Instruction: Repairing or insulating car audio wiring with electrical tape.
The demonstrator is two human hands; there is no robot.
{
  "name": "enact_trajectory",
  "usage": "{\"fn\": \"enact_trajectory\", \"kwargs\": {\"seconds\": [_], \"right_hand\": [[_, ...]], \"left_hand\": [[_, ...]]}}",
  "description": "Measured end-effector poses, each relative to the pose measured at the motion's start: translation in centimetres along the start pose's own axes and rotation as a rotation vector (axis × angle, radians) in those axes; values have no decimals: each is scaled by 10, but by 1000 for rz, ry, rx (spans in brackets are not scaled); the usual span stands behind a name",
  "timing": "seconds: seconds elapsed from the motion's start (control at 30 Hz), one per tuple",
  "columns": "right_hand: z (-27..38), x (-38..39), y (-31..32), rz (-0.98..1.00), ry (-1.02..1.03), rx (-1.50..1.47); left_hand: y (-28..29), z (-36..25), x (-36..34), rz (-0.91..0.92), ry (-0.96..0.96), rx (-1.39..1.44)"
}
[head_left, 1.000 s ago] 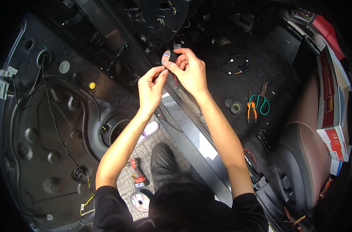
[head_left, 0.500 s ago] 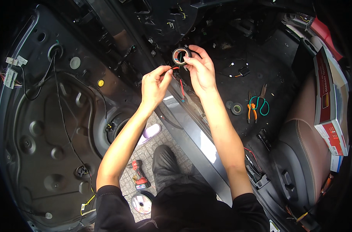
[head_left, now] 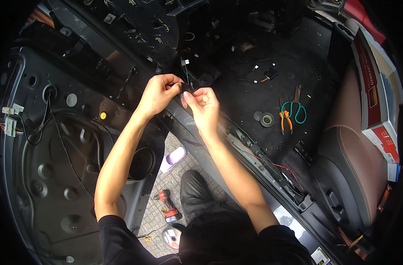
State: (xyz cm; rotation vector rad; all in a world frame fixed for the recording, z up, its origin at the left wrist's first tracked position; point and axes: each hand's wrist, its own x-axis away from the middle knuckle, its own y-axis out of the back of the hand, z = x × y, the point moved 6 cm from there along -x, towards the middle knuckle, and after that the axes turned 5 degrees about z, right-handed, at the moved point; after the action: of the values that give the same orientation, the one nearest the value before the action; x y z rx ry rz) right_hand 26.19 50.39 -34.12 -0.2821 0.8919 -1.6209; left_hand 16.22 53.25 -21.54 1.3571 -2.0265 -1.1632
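My left hand (head_left: pixel 159 96) is closed in a pinch over the door sill, its fingertips on a dark wire (head_left: pixel 182 85) that is mostly hidden. Close beside it, my right hand (head_left: pixel 204 108) is closed around a roll of black electrical tape (head_left: pixel 183 100). The roll is tilted, so only a bit of its reddish inner core shows past the thumb. The fingertips of both hands almost meet. Just beyond them, a thin green wire (head_left: pixel 187 76) runs up to a small white connector (head_left: pixel 185 62).
A stripped door panel (head_left: pixel 51 152) stands at left. On the car floor lie orange-handled pliers (head_left: pixel 286 123), green-handled scissors (head_left: pixel 300 112), another tape roll (head_left: pixel 267 119) and a wired connector (head_left: pixel 270 74). A box (head_left: pixel 374 92) leans on the seat (head_left: pixel 349 154). Below are a red drill (head_left: pixel 168 206) and a lilac slipper (head_left: pixel 173 159).
Both hands have shifted left in the picture. The tape roll has turned from face-on to steeply tilted and dropped lower. The red wire by the fingers is no longer visible. The view has shifted too.
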Motion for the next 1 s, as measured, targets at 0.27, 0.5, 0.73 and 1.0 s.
{"fn": "enact_trajectory", "kwargs": {"seconds": [0.27, 0.5, 0.73, 1.0], "right_hand": [[3, -19, -4, -147, 350, 370], [24, -31, -7, -62, 484, 674], [44, -63, -9, 401, 549, 848], [53, -64, -17, 547, 717, 1041]], "left_hand": [[-22, -7, 15, 19, 172, 127], [-51, 24, 38, -367, 247, 656], [-73, 28, 34, -163, 366, 1274], [-85, 42, 34, -329, 223, 1262]]}}
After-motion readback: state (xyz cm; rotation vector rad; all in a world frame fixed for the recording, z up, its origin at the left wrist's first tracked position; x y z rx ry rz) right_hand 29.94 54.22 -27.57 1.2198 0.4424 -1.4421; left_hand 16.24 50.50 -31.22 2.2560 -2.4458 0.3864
